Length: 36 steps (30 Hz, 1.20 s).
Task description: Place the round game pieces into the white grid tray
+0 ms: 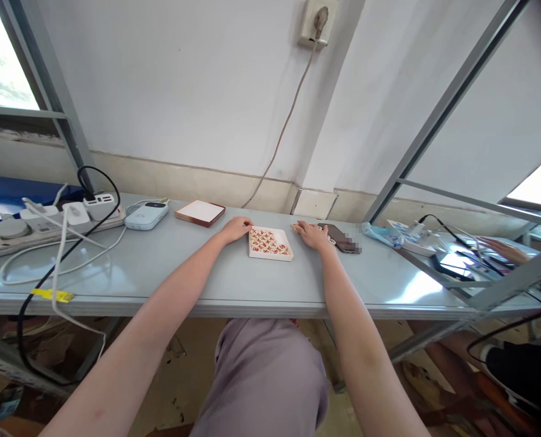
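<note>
A small white box (270, 255) sits on the grey desk, holding several round xiangqi pieces (268, 241) marked with red characters. Its upper right part shows bare bottom. My left hand (236, 230) is at the box's upper left corner, fingers bent around the edge. To the right of the box, my right hand (312, 235) lies low over the desk with fingers stretched out and apart. Light-coloured pieces show at its fingertips and beside its thumb side; others may be hidden under the palm. A dark phone (347, 238) lies just right of that hand.
A flat box lid (201, 212) lies back left, near a pale blue power bank (147, 215). Power strips (47, 221) and tangled cables fill the left end. A plastic packet (382, 235) lies right, before a metal frame post (402, 176). Another person's hand (502, 249) is beyond it.
</note>
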Available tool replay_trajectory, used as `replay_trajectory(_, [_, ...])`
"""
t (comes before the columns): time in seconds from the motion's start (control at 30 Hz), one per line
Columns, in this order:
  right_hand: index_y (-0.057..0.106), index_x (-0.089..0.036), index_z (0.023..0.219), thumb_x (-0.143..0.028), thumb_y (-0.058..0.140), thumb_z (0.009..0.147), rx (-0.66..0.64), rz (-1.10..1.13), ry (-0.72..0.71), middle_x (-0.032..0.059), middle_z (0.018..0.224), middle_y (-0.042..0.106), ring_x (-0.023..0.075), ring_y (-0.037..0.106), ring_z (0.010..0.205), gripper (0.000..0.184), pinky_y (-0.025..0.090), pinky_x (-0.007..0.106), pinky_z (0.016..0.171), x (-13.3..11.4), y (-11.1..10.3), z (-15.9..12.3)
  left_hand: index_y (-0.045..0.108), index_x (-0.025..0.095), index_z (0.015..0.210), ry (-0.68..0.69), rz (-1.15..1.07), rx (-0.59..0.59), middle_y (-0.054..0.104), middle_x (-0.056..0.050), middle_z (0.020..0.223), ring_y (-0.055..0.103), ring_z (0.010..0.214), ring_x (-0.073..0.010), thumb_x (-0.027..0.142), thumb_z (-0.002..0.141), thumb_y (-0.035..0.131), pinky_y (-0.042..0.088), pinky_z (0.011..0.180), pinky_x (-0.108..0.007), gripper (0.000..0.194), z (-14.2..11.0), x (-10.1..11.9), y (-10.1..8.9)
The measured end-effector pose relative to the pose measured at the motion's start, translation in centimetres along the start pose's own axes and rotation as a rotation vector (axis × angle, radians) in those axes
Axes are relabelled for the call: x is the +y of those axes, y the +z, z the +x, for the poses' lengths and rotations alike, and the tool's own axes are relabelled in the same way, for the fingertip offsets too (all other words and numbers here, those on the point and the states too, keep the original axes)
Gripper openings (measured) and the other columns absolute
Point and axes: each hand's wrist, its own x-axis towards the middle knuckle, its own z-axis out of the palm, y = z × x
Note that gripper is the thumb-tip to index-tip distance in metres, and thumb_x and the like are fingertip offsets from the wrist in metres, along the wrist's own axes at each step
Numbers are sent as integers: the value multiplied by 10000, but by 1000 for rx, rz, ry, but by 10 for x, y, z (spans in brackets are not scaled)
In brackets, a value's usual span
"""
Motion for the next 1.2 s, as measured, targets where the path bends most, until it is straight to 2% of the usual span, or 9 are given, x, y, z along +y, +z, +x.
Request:
replay_trajectory(0.13, [455,-257,1267,-386,196,936,12,26,-10,107,1278,511,277,403,1197,440,98,634,981,2,1,-2,667,174,909,0,3,2,661,-51,1028,578,944,-195,295,782,452,430,815,-270,277,0,0,0])
replay_trajectory(0.23, [487,-256,1244,-335,233,931,126,57,-22,88,1273,518,271,391,1198,411,107,602,997,3,-4,-3,666,174,909,9,-4,6,665,-50,1015,581,928,-190,284,782,448,426,815,-269,275,0,1,0])
replay_trajectory(0.33, [600,-232,1103,-343,336,895,228,195,-34,78,1178,583,261,458,1105,353,231,507,983,-2,-18,-4,665,169,898,20,-8,3,670,-50,994,585,906,-185,272,781,444,423,809,-265,270,0,0,0])
replay_trajectory(0.43, [641,-202,1006,-348,484,816,115,440,-222,61,1063,634,201,538,920,286,394,338,844,-16,-32,-8,664,162,898,33,2,7,670,-56,991,583,904,-187,269,778,446,423,800,-266,271,1,-1,1])
replay_trajectory(0.53, [671,-211,933,-310,619,708,-164,476,-430,30,982,658,174,547,845,251,421,269,751,-37,-40,-15,662,155,911,46,11,17,668,-61,993,581,913,-188,265,774,451,421,812,-268,275,2,-1,2])
replay_trajectory(0.63, [682,-214,899,-298,646,685,-324,432,-454,23,916,669,173,556,843,233,421,261,738,-51,-42,-22,663,153,905,48,1,12,670,-58,985,586,908,-183,257,774,449,421,827,-268,272,2,-1,2])
replay_trajectory(0.83, [695,-218,872,-356,646,688,-208,351,-419,49,981,629,207,531,949,236,401,286,799,-47,-46,-25,664,163,905,44,-12,10,669,-51,993,586,910,-183,276,777,447,427,826,-273,276,2,-2,2])
replay_trajectory(0.97, [713,-277,887,-458,674,638,-300,316,-461,39,1064,585,245,485,1045,310,374,303,863,-39,-55,-29,665,163,902,47,-21,8,669,-52,990,588,906,-185,289,777,450,425,832,-275,279,2,-3,2])
replay_trajectory(1.2, [696,-258,840,-382,691,612,-334,257,-399,34,1020,585,243,495,1015,259,380,292,840,-43,-61,-36,661,169,896,38,-22,1,670,-44,989,587,905,-177,292,780,446,422,833,-258,274,1,-2,1])
